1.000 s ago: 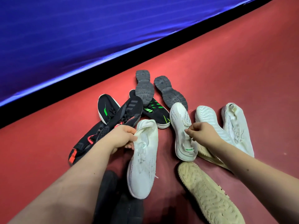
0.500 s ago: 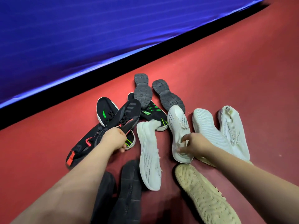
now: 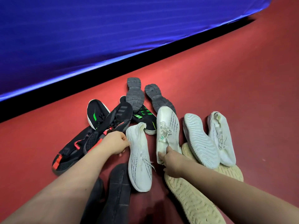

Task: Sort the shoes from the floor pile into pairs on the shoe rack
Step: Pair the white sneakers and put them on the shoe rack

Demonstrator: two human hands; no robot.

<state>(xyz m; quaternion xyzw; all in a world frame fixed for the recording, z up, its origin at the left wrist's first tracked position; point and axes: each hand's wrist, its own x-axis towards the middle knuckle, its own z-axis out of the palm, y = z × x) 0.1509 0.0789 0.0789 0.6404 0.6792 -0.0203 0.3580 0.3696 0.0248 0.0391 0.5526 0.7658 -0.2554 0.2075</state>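
Down on the red floor, the shoe pile is lying in front of a blue sheet that is covering the far side. No shoe rack is showing in the head view, the only view given.

The left hand is curling its fingers at the heel edge of a white knit shoe, which is lying upright with its toe pointing near. The fingers are touching the shoe, but whether they are actually clenching it cannot be told. The right hand is pinching the heel of a second white knit shoe, thumb on top, and that shoe is pointing its toe far, a green tag showing by its laces.

Left of the left hand, two black shoes with red accents are lying across each other. Just beyond them, a black shoe with a green mark and another black shoe with green stripes are sitting. Farthest off, two grey soles are facing up, side by side.

Right of the right hand, a white sole is lying upturned, touching a white laced shoe. Under the right forearm, two cream soles are facing up. Between the forearms, dark soles are lying nearest the camera.
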